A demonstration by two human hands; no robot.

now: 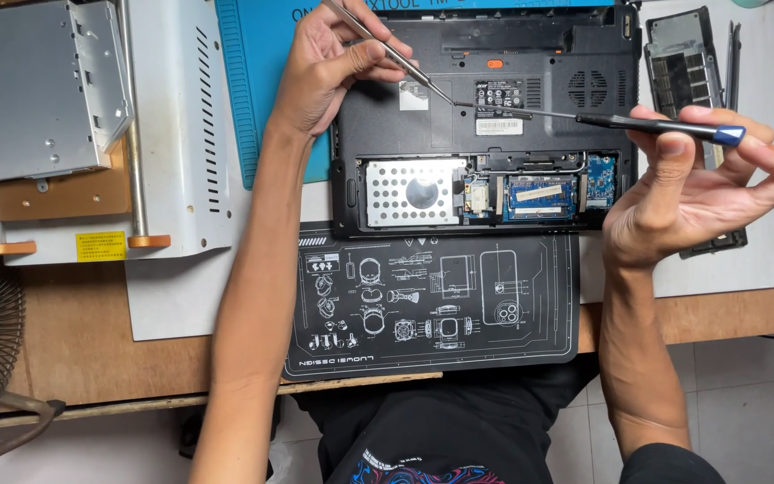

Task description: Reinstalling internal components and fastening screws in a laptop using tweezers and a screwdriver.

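left hand (324,67) raised, fingers pinched, right hand (683,193) likewise

Above the opened laptop (485,125), tweezers (387,49) and a screwdriver (638,124) crossed the approach. The black mat (432,305) lay open between the forearms; an optical drive (38,90) crowded the left.

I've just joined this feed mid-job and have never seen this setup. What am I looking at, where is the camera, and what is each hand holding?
The single view comes from a camera on the person's head, looking down at a wooden bench. A black laptop lies upside down with its bottom cover off, showing the hard drive and memory modules, partly on a black printed mat. The left hand holds metal tweezers; the right hand holds a blue-handled screwdriver. Both tips meet over the laptop.
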